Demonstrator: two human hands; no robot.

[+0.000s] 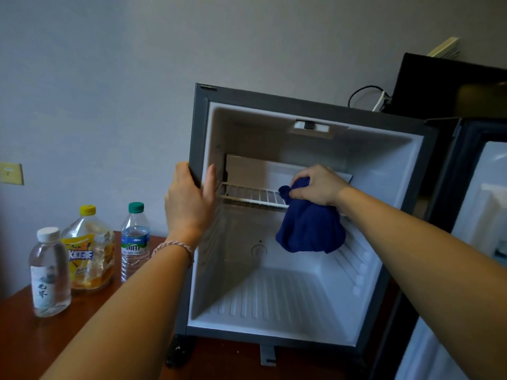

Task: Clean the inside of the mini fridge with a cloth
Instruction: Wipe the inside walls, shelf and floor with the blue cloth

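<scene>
I see the mini fridge (301, 111) standing open on a wooden table (22, 349), its door (480, 215) swung to the right. My left hand (189, 204) grips the fridge's left front edge. My right hand (318, 185) holds a bunched dark blue cloth (310, 229) inside, at the wire shelf (252, 194). Three bottles stand left of the fridge: a clear water bottle (49, 272), a yellow-labelled tea bottle (89, 250) and a green-capped water bottle (135, 239).

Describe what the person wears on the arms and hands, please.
Both forearms are bare, with no sleeves in view. The left hand and right hand wear no gloves and no rings that show. A thin, pale braided cord bracelet circles the left wrist.
</scene>
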